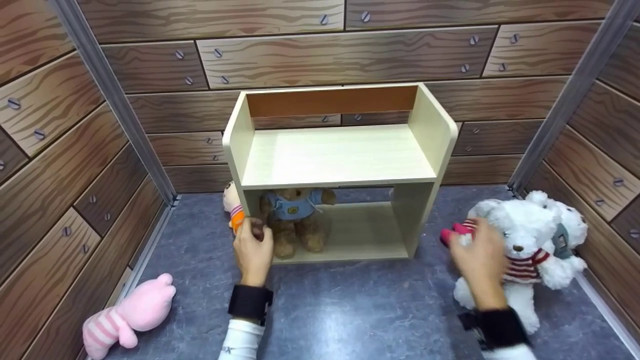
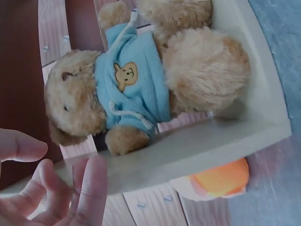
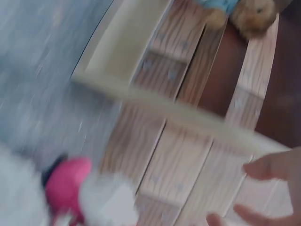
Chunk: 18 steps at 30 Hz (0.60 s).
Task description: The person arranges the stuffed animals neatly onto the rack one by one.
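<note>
My left hand [image 1: 253, 250] hovers in front of the left panel of a pale two-tier shelf [image 1: 332, 155]. Its fingers [image 2: 91, 188] are loosely bent, with nothing between them. Just past it, a brown teddy bear [image 1: 292, 210] in a light blue hoodie sits upright in the lower tier. My right hand [image 1: 477, 257], blurred, hangs in front of a white teddy bear [image 1: 530, 225] with a red-striped scarf. In the right wrist view its fingers are spread and hold nothing. Near it lies a pink and white plush toy [image 3: 68, 188], mostly hidden in the head view.
A pink plush toy [image 1: 145, 305] with a striped body lies at the front left. Behind the shelf's left side shows a doll in orange [image 1: 236, 217]. Another white plush [image 1: 562, 232] leans behind the white bear. Wood-patterned walls [image 1: 320, 60] enclose the dark floor [image 1: 350, 300].
</note>
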Tool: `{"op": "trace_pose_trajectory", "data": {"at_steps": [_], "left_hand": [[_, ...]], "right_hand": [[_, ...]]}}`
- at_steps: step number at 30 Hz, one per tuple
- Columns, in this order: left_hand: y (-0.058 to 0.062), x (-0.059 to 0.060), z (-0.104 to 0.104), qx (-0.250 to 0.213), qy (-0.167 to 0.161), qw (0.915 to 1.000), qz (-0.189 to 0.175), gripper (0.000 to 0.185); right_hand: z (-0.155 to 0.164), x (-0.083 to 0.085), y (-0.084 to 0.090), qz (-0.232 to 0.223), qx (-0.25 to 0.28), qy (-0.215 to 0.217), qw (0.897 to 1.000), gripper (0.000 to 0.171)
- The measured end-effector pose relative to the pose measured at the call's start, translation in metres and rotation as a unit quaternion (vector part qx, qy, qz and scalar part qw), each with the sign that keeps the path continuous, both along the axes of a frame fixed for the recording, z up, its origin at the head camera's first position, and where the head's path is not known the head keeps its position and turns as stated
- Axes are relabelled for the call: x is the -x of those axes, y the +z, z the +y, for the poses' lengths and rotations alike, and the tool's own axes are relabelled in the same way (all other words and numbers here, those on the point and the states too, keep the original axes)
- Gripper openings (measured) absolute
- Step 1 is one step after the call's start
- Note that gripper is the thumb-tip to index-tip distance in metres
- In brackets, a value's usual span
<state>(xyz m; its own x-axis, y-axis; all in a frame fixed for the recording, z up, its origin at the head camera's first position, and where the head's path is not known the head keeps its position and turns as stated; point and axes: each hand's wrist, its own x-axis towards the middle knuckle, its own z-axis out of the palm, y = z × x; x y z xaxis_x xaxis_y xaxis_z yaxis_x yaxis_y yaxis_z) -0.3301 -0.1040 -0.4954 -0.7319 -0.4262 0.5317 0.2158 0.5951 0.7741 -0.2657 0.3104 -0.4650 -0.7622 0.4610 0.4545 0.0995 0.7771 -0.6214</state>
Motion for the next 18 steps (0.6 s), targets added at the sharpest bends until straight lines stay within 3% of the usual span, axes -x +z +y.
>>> {"op": "trace_pose_trajectory", "data": {"at_steps": [4,7,12,14,18], "left_hand": [[-0.005,-0.004,-0.001,0.001,0.012,0.9998,0.016,0.015],[-0.007,-0.004,-0.001,0.015,0.022,0.9995,0.019,0.022],[-0.010,-0.004,0.000,0.048,0.033,0.9981,0.021,0.035],[-0.012,-0.005,0.000,0.051,0.034,0.9979,0.021,0.038],[-0.013,-0.006,0.003,0.047,0.032,0.9983,0.015,0.039]], "right_hand": [[0.026,-0.024,-0.004,-0.023,0.023,-0.101,0.994,0.056],[0.041,-0.033,-0.010,-0.045,0.052,-0.137,0.988,0.075],[0.057,-0.035,-0.030,-0.073,0.102,-0.121,0.985,0.114],[0.062,-0.035,-0.038,-0.090,0.112,-0.105,0.984,0.116],[0.073,-0.035,-0.048,-0.093,0.095,-0.096,0.987,0.104]]}}
